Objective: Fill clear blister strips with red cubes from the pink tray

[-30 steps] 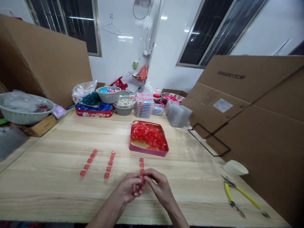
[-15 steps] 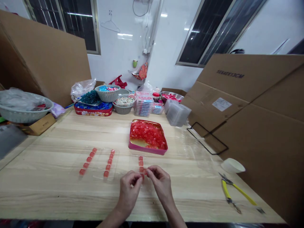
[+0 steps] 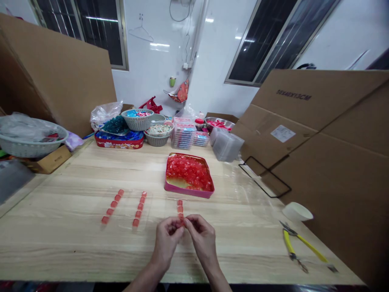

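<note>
My left hand [image 3: 167, 238] and my right hand [image 3: 201, 238] meet at the fingertips over the wooden table [image 3: 75, 243], both pinched on a small red piece at the near end of a short row of red pieces [image 3: 180, 208]. Two longer rows of red pieces [image 3: 112, 207] [image 3: 139, 209] lie to the left on what look like clear strips. Just beyond my hands stands a pink tin tray [image 3: 189, 190] heaped with red pieces.
Yellow-handled pliers [image 3: 293, 249] and a white bowl [image 3: 297, 211] lie at the right. Large cardboard sheets [image 3: 334, 162] lean along the right and left. Baskets [image 3: 139, 119], a red tin [image 3: 119, 141] and clear boxes [image 3: 184, 136] crowd the far edge. A wide basket [image 3: 30, 140] sits at the left.
My hands have stayed together at the near end of the short row, fingertips shifting slightly on the red piece. The view has dropped a little; nothing else has moved.
</note>
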`<state>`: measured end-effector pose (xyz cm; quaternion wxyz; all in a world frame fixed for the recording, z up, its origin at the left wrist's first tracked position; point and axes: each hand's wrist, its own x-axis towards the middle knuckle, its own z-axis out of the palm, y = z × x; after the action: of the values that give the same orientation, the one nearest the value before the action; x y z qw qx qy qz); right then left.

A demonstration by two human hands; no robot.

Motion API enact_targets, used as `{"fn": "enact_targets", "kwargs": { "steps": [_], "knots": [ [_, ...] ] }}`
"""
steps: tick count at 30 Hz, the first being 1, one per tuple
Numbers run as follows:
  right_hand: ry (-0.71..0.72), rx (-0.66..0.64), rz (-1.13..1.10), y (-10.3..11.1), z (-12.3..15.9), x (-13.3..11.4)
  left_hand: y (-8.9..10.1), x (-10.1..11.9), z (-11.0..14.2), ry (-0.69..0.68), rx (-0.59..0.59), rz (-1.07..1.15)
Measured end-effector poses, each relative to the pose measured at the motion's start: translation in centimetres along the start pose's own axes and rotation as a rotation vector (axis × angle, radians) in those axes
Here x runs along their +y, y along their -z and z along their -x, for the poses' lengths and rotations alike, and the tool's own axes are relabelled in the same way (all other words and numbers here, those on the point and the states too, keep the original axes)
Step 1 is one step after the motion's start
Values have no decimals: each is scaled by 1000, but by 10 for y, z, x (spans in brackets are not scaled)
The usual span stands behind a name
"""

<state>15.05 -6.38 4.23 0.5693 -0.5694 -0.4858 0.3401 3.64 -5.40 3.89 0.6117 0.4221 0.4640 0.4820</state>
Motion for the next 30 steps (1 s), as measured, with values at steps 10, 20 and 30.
{"fn": "enact_targets", "kwargs": {
  "steps": [10,20,30],
  "knots": [
    [-41,-45,-81,2,0,0,6,3,-3,75,-50,39],
    [453,-137,358,5,11,8,13,13,-6,216,-142,-168],
    [362,-32,373,40,-20,-2,28,-3,5,299,-81,-2]
  ]
}}
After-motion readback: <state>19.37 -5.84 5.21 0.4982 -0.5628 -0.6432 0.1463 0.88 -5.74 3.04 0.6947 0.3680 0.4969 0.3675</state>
